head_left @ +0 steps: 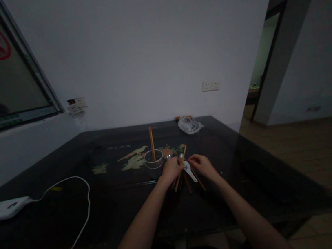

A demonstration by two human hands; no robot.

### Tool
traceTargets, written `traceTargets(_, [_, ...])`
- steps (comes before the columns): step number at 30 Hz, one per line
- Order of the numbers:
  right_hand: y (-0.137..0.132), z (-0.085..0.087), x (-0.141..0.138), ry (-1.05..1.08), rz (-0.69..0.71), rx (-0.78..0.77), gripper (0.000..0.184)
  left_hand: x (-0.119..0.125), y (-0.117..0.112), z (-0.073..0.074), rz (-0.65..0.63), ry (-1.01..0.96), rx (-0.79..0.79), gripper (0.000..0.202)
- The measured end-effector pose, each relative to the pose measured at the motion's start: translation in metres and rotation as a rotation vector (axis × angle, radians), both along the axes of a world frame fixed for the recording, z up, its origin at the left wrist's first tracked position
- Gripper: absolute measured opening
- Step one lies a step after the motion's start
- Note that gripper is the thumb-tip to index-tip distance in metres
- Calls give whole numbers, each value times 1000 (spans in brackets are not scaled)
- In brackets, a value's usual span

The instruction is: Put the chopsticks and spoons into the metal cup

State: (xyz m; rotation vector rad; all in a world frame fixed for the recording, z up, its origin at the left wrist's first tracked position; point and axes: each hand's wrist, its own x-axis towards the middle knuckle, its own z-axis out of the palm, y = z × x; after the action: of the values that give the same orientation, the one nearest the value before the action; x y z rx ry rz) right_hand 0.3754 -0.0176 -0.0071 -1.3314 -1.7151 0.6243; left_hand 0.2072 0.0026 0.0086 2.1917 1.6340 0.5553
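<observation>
My left hand [172, 169] is closed around a wooden chopstick [184, 150], whose end sticks up past the fingers. Close on its right, my right hand [203, 165] has its fingers curled together near the pile; what they pinch, if anything, is too small to make out. Between and below both hands lie several loose chopsticks [188, 184] and a white spoon [190, 173] with a blue mark. Shiny metal spoon ends [169, 156] show just beyond my left hand. Left of it stands a round cup [155, 165] with a pair of chopsticks [151, 143] upright inside.
The dark glossy table [119, 213] has a bird and flower picture on it. A crumpled clear plastic bag [190, 125] lies at the back edge by the wall. On the left are a white device [5, 209] and its white cable [89, 197], which runs off the front edge.
</observation>
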Motion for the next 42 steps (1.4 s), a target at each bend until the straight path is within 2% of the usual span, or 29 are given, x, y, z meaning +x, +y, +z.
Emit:
traceTargets(4, [1, -2, 0, 31, 4, 8, 21, 3, 5, -3, -10, -132, -3, 23])
traceTargets(10, [1, -2, 1, 97, -3, 15, 23, 7, 3, 1, -59, -466, -73, 25])
traceTargets(16, [0, 1, 1, 115, -12, 19, 24, 10, -3, 11, -124, -781, -141, 31])
traceTargets(20, [-2, 4, 0, 157, -7, 23, 24, 12, -10, 25, -185, -874, -129, 37])
traceTargets(24, [-5, 10, -1, 202, 1, 33, 22, 6, -28, 42, -251, -911, -92, 37])
traceTargets(28, [-7, 14, -3, 206, -20, 45, 22, -14, -47, 53, -282, -870, -19, 32])
traceTargets(31, [-9, 15, -5, 207, -16, 46, 23, -38, -53, 55, -227, -787, 61, 30])
traceTargets(36, [-17, 20, -9, 184, -35, 71, 25, -71, -50, 55, -161, -732, 154, 25])
traceTargets(39, [-25, 26, -17, 170, -28, 132, 26, -77, -51, 54, -175, -659, 208, 23])
traceTargets(42, [-33, 30, -33, 149, 70, 145, 25, -77, -54, 53, -212, -553, 229, 23])
